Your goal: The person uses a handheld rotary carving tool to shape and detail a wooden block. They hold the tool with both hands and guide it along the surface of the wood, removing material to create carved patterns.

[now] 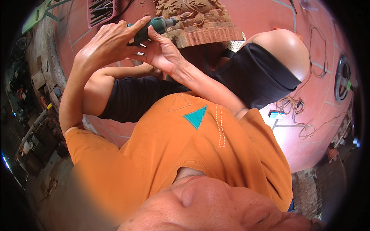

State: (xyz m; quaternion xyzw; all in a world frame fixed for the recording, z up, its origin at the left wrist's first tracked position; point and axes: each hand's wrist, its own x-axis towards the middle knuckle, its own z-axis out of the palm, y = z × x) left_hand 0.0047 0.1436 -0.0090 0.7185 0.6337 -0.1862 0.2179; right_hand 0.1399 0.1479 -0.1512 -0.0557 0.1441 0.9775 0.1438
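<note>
Holding a dark green power tool [156, 27] with the left hand [110, 38], clamped around its body from 9 o'clock, with the index finger stretched along the casing. Touching the same tool from 5 o'clock with the right hand [165, 54], with the thumb upright against the underside near the grey nose. Cannot tell how far the other right fingers close. Pointing with the narrow tip toward 3 o'clock, right at the carved wooden piece [198, 21]; cannot tell whether touching or just apart. Cut on that carving in deep reddish-brown relief, above a thick, ridged lower edge.

Farther out from the grip, at 10 o'clock, in a pink basket [116, 8], packed with slim dark hand tools [101, 9]. Beyond that, near 9 o'clock, on to a pale green stool [36, 19]. Toward 4 o'clock, down to black shorts [254, 77] and, just above, to a bent bare right knee [291, 46]. Farther along 4 o'clock, over a loosely coiled cable [291, 104] on the red tiled floor [266, 19]. At 5 o'clock, dressed in an orange T-shirt [162, 161] with a teal triangle [196, 116] on the chest.
</note>
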